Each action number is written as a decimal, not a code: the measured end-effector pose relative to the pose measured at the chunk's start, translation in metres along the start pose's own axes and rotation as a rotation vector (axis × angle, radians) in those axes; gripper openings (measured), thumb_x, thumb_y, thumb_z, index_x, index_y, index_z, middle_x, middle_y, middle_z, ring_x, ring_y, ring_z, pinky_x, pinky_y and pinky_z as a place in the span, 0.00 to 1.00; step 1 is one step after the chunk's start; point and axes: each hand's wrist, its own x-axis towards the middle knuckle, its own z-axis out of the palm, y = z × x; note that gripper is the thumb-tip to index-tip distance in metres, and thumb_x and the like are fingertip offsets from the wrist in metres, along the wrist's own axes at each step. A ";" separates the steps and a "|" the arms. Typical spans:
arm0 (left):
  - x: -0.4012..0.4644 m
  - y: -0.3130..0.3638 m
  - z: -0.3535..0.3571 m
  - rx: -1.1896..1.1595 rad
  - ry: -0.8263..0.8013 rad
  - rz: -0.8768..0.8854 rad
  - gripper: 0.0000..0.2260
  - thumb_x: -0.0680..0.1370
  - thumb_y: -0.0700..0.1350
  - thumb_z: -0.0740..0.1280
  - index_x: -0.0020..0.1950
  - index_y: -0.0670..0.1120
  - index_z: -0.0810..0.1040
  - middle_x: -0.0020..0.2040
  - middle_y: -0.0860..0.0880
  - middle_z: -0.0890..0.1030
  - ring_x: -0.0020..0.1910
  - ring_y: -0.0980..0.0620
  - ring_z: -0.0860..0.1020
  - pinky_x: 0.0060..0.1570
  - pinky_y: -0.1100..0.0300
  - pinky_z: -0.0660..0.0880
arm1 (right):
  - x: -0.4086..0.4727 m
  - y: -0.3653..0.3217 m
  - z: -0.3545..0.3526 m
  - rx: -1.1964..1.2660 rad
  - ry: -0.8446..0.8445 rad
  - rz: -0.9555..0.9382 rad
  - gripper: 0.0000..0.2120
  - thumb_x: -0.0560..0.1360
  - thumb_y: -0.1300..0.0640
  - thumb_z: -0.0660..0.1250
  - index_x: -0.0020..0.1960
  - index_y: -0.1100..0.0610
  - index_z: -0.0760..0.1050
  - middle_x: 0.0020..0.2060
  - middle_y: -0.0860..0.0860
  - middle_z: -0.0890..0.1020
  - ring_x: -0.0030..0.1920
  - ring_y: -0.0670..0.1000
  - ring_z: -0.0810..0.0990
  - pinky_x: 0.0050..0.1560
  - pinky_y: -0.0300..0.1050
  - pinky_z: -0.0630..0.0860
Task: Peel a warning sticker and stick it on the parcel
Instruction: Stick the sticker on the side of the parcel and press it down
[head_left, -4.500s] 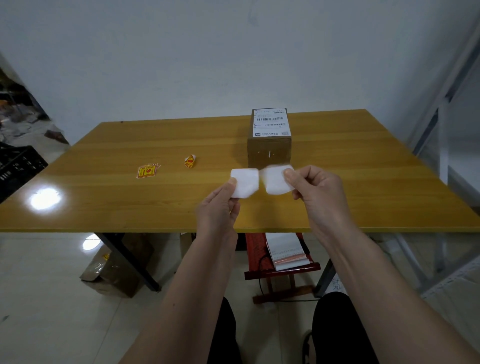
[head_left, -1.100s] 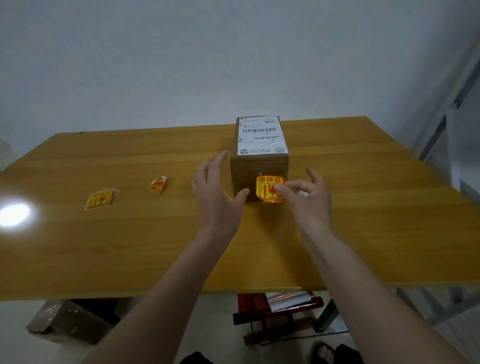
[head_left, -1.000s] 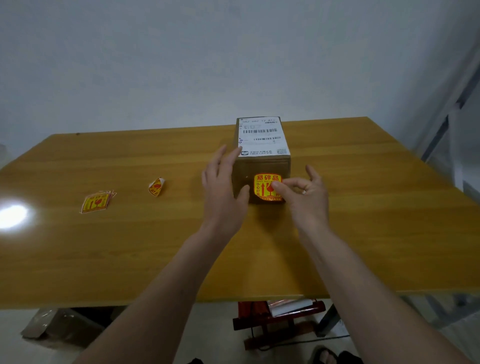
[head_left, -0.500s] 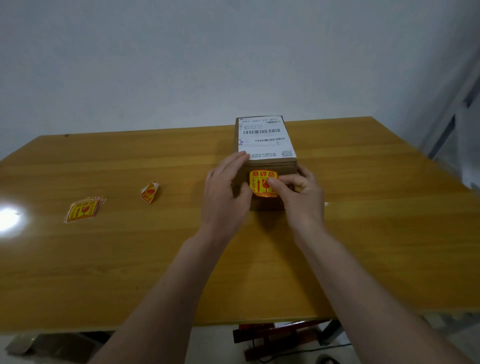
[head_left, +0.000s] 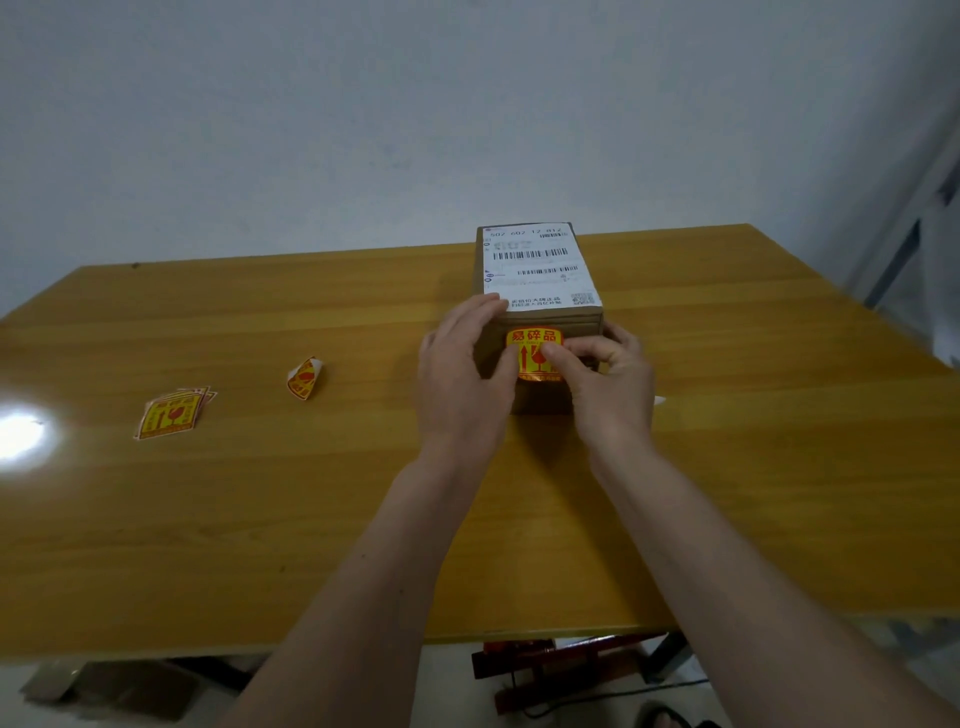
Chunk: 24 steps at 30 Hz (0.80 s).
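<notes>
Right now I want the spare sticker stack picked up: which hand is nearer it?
Left. The left hand braces the parcel on the side facing the stack; the right hand presses the warning sticker further away.

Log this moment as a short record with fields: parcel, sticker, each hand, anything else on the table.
parcel: brown box on the wooden table, white shipping label on top
warning sticker: yellow and red, on the parcel's near face
left hand: on the parcel's left side, thumb on the sticker
right hand: thumb pressing the sticker, fingers at the right side
spare stickers: small stack at left
curled sticker: between the stack and the parcel
</notes>
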 end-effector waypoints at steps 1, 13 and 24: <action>0.000 0.001 0.001 0.005 0.011 -0.009 0.18 0.74 0.42 0.70 0.63 0.51 0.76 0.64 0.55 0.75 0.65 0.54 0.71 0.62 0.48 0.74 | 0.000 0.000 0.000 -0.001 0.003 -0.002 0.06 0.69 0.59 0.74 0.36 0.52 0.78 0.59 0.43 0.68 0.64 0.44 0.67 0.44 0.17 0.63; 0.005 0.007 0.005 0.011 0.113 -0.042 0.13 0.74 0.40 0.69 0.56 0.52 0.79 0.58 0.56 0.79 0.59 0.55 0.73 0.56 0.51 0.75 | 0.000 0.004 0.004 -0.050 0.035 -0.041 0.07 0.69 0.56 0.74 0.34 0.49 0.77 0.62 0.45 0.70 0.68 0.50 0.68 0.69 0.51 0.67; 0.005 0.006 0.002 0.068 0.102 -0.011 0.12 0.74 0.41 0.69 0.56 0.52 0.79 0.59 0.56 0.79 0.58 0.56 0.73 0.55 0.55 0.75 | 0.001 0.002 -0.002 -0.166 -0.039 -0.049 0.08 0.74 0.54 0.67 0.41 0.55 0.83 0.68 0.50 0.73 0.69 0.50 0.69 0.69 0.54 0.67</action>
